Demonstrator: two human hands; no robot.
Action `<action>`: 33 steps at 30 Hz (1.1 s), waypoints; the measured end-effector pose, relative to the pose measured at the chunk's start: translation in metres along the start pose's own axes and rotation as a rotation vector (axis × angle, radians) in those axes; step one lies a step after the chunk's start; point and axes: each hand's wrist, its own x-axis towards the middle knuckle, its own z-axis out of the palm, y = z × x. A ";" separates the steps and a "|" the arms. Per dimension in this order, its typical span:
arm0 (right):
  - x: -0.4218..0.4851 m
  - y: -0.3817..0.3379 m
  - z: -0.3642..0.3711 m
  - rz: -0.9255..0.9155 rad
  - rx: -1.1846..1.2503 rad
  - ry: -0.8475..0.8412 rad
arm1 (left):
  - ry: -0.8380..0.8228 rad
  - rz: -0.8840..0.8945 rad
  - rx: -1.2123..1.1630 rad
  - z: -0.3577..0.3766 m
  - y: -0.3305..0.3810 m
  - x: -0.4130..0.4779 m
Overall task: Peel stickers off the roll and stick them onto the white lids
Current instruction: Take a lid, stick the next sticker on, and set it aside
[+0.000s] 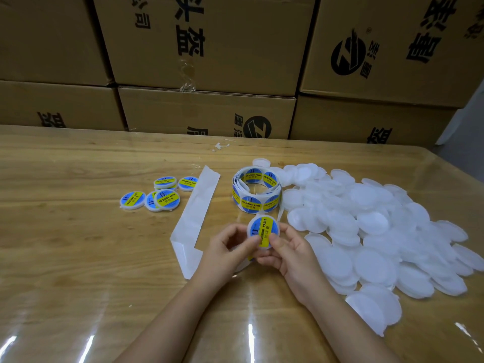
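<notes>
Both of my hands hold one white lid [264, 230] with a blue and yellow sticker on its face, just above the table's middle. My left hand [230, 247] pinches its lower left edge, thumb on the sticker. My right hand [290, 251] grips the lower right edge, thumb pressing the sticker too. The sticker roll [256, 189] stands behind the lid. Its empty white backing strip [197, 213] trails left and down, passing under my left hand. Several labelled lids [159, 195] lie at the left. A big heap of plain white lids [372, 231] lies at the right.
A glossy clear sheet covers the wooden table [78, 244]. Stacked cardboard boxes [209, 61] form a wall along the table's far edge. A small scrap of white paper [220, 146] lies near the back.
</notes>
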 end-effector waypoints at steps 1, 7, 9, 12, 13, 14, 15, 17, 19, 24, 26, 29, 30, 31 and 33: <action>0.000 0.000 0.000 0.003 0.012 0.003 | -0.002 0.002 0.017 0.000 -0.001 0.000; 0.000 0.000 0.000 0.030 -0.020 -0.014 | 0.013 0.029 0.049 -0.003 0.000 0.000; -0.001 0.000 0.000 0.036 -0.010 -0.013 | 0.014 0.035 0.056 -0.003 0.000 0.000; -0.002 -0.001 0.001 0.037 -0.008 -0.029 | 0.020 0.046 0.054 -0.004 0.000 0.000; -0.002 -0.001 0.002 0.037 -0.007 -0.035 | 0.017 0.043 0.041 -0.004 0.000 0.000; -0.002 -0.001 0.002 0.038 -0.006 -0.038 | 0.013 0.039 0.028 -0.005 0.001 0.000; -0.002 -0.001 0.002 0.038 -0.004 -0.039 | 0.012 0.035 0.017 -0.004 0.002 0.000; -0.002 -0.001 0.002 0.041 0.004 -0.034 | 0.013 0.029 -0.002 -0.004 0.003 0.000; -0.001 -0.002 0.003 0.043 0.016 -0.025 | 0.014 0.024 -0.012 -0.003 0.003 -0.001; 0.000 -0.002 0.003 0.052 0.037 0.019 | -0.008 0.057 0.039 -0.003 0.003 -0.002; 0.001 -0.002 0.002 0.050 0.039 0.031 | -0.012 0.077 0.078 -0.001 0.004 -0.003; 0.001 -0.003 0.002 0.048 0.053 0.028 | -0.005 0.112 0.153 0.001 0.004 -0.004; 0.000 -0.003 0.002 0.048 0.058 0.019 | -0.008 0.119 0.166 0.002 0.004 -0.004; 0.000 -0.002 0.002 0.046 0.064 0.003 | -0.013 0.120 0.167 0.002 0.004 -0.005; -0.001 0.001 0.003 0.037 0.071 -0.051 | -0.016 0.116 0.162 0.002 0.004 -0.005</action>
